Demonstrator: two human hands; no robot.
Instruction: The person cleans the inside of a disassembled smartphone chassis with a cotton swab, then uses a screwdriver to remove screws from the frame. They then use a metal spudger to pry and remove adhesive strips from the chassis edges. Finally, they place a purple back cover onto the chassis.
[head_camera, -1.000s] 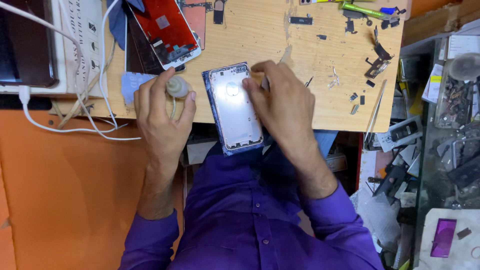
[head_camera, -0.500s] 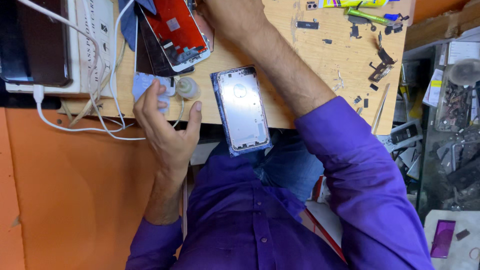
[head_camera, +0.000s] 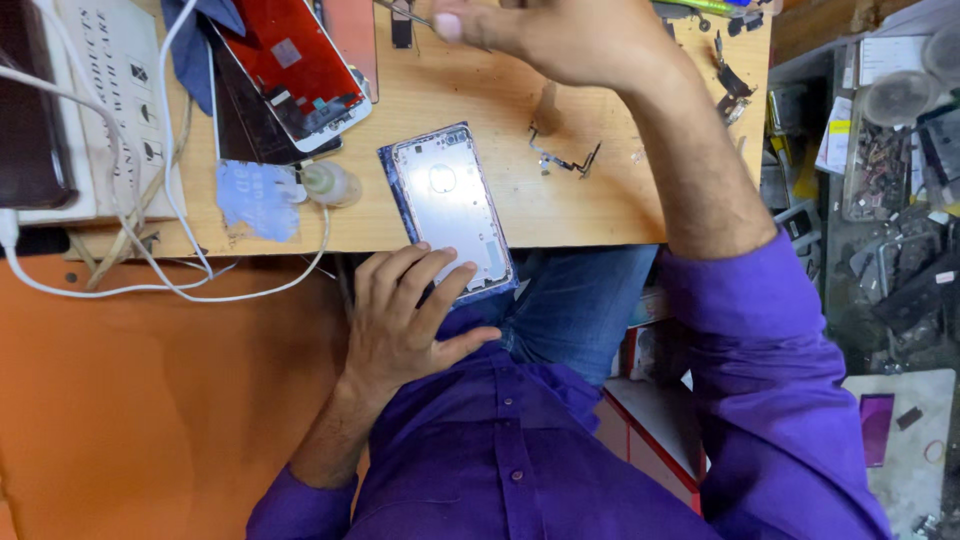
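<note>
Right hand (head_camera: 570, 40) cut off at frame top, grasped tool (head_camera: 400, 12) barely visible

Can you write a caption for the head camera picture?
Left hand steadies a phone housing on the wooden table; right hand reaches away.

2 hands show: the left hand (head_camera: 405, 320) with fingers resting on the near end of 1 silver phone housing (head_camera: 450, 205), and the right hand (head_camera: 560, 35) raised over the far edge of 1 wooden table (head_camera: 600, 200). There is 1 detached phone screen (head_camera: 295, 70) with a red back, lying on 1 dark panel (head_camera: 240, 125). 1 small clear bottle (head_camera: 330, 183) lies beside 1 pale blue pad (head_camera: 255, 195). 1 loose flex part (head_camera: 562, 158) sits near the housing. 1 white power strip (head_camera: 110, 100) stands at the side, with at least 2 white cables (head_camera: 180, 290) trailing from it. 1 blue cloth (head_camera: 195, 45) lies at the far edge.
</note>
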